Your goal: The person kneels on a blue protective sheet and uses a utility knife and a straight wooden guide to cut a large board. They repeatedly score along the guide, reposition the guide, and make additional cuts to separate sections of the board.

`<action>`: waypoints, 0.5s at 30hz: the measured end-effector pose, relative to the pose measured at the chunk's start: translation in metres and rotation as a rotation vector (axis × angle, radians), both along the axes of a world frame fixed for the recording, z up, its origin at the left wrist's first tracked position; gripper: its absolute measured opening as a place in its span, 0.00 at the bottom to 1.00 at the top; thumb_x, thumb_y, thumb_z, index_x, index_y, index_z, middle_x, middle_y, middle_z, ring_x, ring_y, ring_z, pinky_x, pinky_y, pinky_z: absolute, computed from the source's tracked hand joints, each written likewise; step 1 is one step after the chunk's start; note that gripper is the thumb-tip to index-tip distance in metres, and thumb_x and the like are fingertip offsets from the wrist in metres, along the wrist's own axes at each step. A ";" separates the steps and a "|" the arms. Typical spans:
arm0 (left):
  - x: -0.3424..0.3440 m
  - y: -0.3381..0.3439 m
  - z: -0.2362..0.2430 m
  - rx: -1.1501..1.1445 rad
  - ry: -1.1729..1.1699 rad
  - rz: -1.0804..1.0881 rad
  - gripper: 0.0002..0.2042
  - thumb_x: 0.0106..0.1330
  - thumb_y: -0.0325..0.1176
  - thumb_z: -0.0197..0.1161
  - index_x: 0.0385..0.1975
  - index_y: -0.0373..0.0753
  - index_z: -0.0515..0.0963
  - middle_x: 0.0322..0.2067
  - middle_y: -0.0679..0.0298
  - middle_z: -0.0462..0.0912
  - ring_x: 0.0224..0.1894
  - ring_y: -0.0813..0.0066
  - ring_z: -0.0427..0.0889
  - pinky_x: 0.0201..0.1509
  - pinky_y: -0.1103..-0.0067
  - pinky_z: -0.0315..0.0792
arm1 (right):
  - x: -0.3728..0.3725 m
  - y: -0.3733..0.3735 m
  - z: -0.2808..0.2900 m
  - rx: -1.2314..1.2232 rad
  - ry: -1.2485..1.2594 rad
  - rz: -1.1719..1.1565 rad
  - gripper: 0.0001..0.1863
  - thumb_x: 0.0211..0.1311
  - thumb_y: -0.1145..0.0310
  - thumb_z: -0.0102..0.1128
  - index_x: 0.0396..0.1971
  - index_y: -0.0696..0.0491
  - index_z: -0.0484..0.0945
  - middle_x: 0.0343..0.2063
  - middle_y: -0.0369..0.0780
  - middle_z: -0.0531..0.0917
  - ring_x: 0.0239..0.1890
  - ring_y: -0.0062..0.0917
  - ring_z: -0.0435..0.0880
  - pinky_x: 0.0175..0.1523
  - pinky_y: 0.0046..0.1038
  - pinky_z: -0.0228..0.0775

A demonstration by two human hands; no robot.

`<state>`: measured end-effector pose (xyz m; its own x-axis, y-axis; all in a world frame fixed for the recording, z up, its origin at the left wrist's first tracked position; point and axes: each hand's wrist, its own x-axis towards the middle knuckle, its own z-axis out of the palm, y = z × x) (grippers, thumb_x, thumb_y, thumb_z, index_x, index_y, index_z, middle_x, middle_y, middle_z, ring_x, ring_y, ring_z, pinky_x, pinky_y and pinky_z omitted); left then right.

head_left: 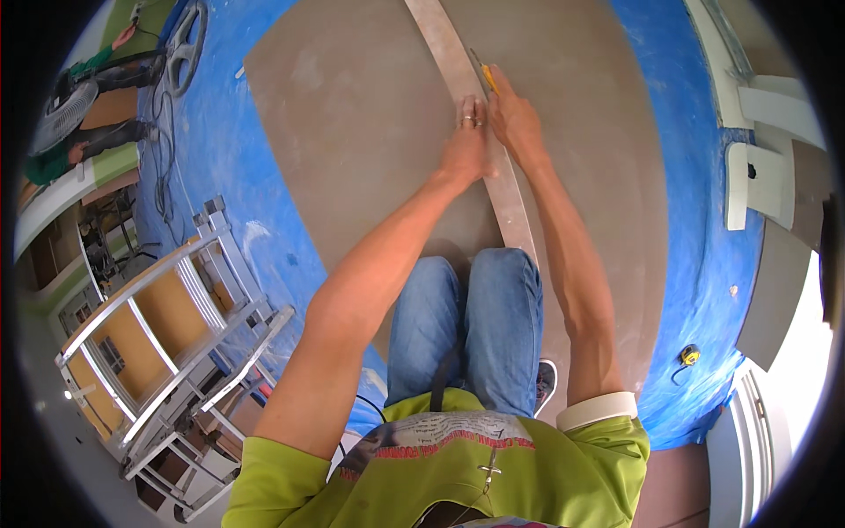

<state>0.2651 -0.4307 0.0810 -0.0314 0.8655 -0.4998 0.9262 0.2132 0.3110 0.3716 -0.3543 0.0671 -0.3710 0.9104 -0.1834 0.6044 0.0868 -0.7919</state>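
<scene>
A long pale strip [510, 211] lies lengthwise across a large grey-brown board [604, 246] on the floor beneath me. My left hand [466, 145] is on the strip, fingers close together, pressing and holding it down. My right hand [519, 119] is closed round a yellow utility knife [489, 77] just right of the strip, the blade end pointing away from me along the strip's edge. My knees are on the board at the near end of the strip.
Blue sheeting [704, 264] surrounds the board, with a tape measure [689, 356] on it at right. A metal ladder [158, 352] stands at lower left. At upper left are cables, a fan [62, 119] and another person's hand [125, 37] and dark-clad legs.
</scene>
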 end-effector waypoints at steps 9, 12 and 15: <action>-0.004 -0.003 -0.003 0.010 -0.132 0.060 0.64 0.41 0.36 0.85 0.76 0.33 0.43 0.78 0.53 0.33 0.80 0.57 0.35 0.67 0.52 0.72 | -0.010 -0.003 0.003 -0.044 -0.097 0.012 0.30 0.72 0.62 0.48 0.72 0.46 0.61 0.33 0.57 0.85 0.37 0.55 0.84 0.45 0.53 0.74; -0.011 -0.006 -0.011 0.007 -0.249 0.128 0.63 0.42 0.34 0.84 0.77 0.37 0.43 0.78 0.54 0.32 0.80 0.56 0.37 0.67 0.48 0.71 | -0.018 -0.005 0.011 -0.072 -0.165 0.021 0.30 0.70 0.62 0.49 0.72 0.46 0.61 0.33 0.55 0.85 0.36 0.54 0.84 0.46 0.52 0.74; -0.009 -0.006 -0.011 0.025 -0.309 0.174 0.64 0.41 0.32 0.84 0.77 0.42 0.43 0.78 0.55 0.32 0.80 0.56 0.38 0.66 0.45 0.70 | -0.020 -0.005 0.010 -0.069 -0.157 0.009 0.31 0.69 0.62 0.49 0.72 0.46 0.62 0.33 0.55 0.86 0.36 0.54 0.84 0.45 0.51 0.74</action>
